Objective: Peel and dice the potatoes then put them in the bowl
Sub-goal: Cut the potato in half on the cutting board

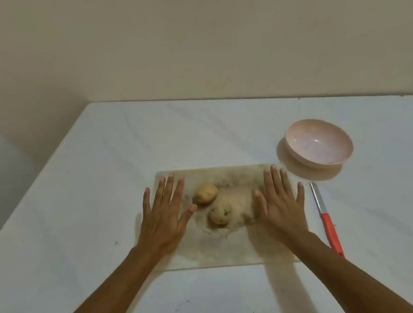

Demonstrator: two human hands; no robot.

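My left hand (164, 217), flat and empty, is over the left edge of the cutting board (221, 250); right hand (281, 204) same at the right edge. Potatoes (206, 193) between them; knife (327, 218), bowl (319, 144) right of it.

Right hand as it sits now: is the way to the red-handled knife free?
Probably yes. The right hand lies open on the cutting board, holding nothing; the knife lies on the table just to its right, with nothing between them.
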